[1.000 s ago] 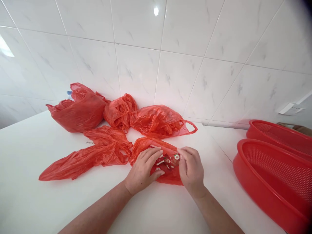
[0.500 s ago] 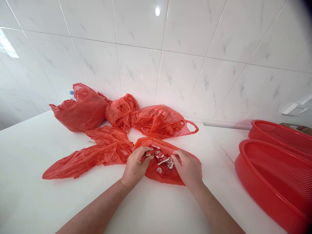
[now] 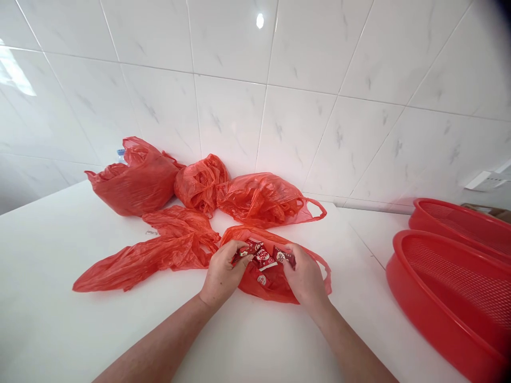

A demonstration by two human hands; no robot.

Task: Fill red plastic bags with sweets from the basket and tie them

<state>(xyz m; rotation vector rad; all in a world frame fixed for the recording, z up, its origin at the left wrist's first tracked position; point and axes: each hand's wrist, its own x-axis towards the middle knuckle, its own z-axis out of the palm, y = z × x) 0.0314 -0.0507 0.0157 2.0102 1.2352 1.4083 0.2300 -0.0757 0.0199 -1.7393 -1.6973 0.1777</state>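
Both of my hands are over an open red plastic bag (image 3: 271,292) lying on the white table. Small wrapped candies (image 3: 264,258) in red and white wrappers sit inside it. My left hand (image 3: 225,268) pinches one red wrapped candy (image 3: 251,248) between thumb and fingers at the bag's left side. At the right side, my right hand (image 3: 305,276) grips another wrapped candy (image 3: 281,255), its printed face turned up. A round white mark on a further wrapper (image 3: 261,279) shows lower in the bag.
Behind stand a full red bag (image 3: 133,183), a knotted red bag (image 3: 202,183) and a third bag with a loop handle (image 3: 259,199), near the tiled wall. A crumpled red bag (image 3: 147,252) lies left. Two red mesh baskets (image 3: 423,298) stand right.
The candy in my right hand has turned and now shows its dark red printed face. My right hand has shifted slightly, uncovering the bag's right handle. My left hand keeps its pinch.
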